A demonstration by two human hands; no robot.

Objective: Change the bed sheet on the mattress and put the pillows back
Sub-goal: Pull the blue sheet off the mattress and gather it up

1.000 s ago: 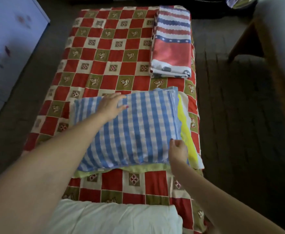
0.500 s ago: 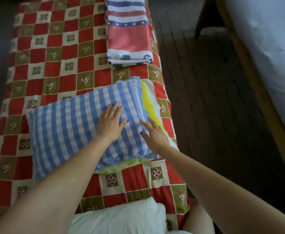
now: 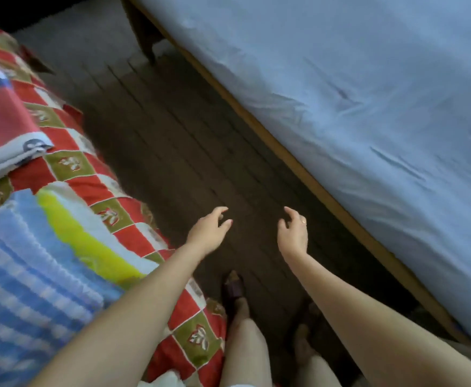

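Below, dark floorboards (image 3: pixel 189 152) separate the checkered bed (image 3: pixel 122 219) from the blue-sheeted mattress (image 3: pixel 340 107). Left hand (image 3: pixel 209 230) and right hand (image 3: pixel 293 233) hover over them, fingers loosely curled, holding nothing.

Dark wooden plank floor (image 3: pixel 189 152). Wooden bed frame rail (image 3: pixel 307 174) along its right edge; dark purple slipper (image 3: pixel 232 284) on floor.

Matt wrinkled cloth bed sheet (image 3: pixel 368 113)
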